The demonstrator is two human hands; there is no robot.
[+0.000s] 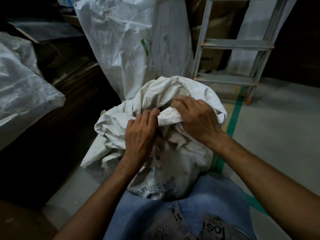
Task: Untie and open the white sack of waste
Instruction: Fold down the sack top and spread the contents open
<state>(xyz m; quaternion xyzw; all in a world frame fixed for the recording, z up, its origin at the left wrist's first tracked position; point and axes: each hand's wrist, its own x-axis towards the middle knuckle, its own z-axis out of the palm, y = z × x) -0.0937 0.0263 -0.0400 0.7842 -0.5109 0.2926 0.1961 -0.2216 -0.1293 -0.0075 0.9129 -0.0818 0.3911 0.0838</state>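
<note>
The white sack (174, 163) stands on the floor right in front of my body, with dark printed lettering on its near side. Its crumpled top is bunched up and folded over itself. My left hand (140, 134) rests on the near left of the bunched mouth, fingers curled onto a fold of the fabric. My right hand (195, 118) is closed over the rolled edge of the mouth from the right. Between the two hands a small dark gap shows in the folds. I cannot see any tie or string. The contents are hidden.
A tall white sack (121, 42) leans behind. Another big white sack (20, 80) lies at the left on dark stacked boards. A grey metal step ladder (233, 45) stands at the back right. Green floor tape (233, 118) runs along the grey concrete on the right.
</note>
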